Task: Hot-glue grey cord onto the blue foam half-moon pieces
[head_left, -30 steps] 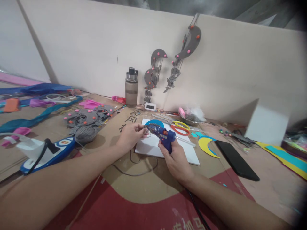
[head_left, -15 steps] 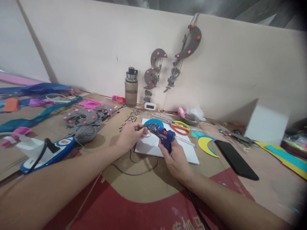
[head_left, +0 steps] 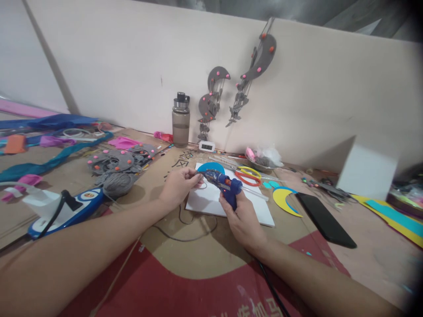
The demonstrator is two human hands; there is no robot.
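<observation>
1. Across the cardboard-covered surface (head_left: 190, 259) in front of us, a white board (head_left: 206, 202) lies flat; we judge the step in hand to be gluing.
2. Our right hand (head_left: 246, 220) has its grip clamped around the handle of a blue glue gun (head_left: 228, 187), held above the board, nozzle pointing left.
3. Our left hand (head_left: 178, 187) has its grip pinched together just beside the nozzle, seemingly on grey cord (head_left: 187, 241); the exact contact is too small to tell.
4. Near the board's far edge rests a blue rounded piece (head_left: 211, 167), partly hidden behind the gun.
5. That cord, our thinnest thing, loops loosely over the cardboard below. We judge the next move calls for a steady nozzle and fingertips kept clear of heat.
</observation>
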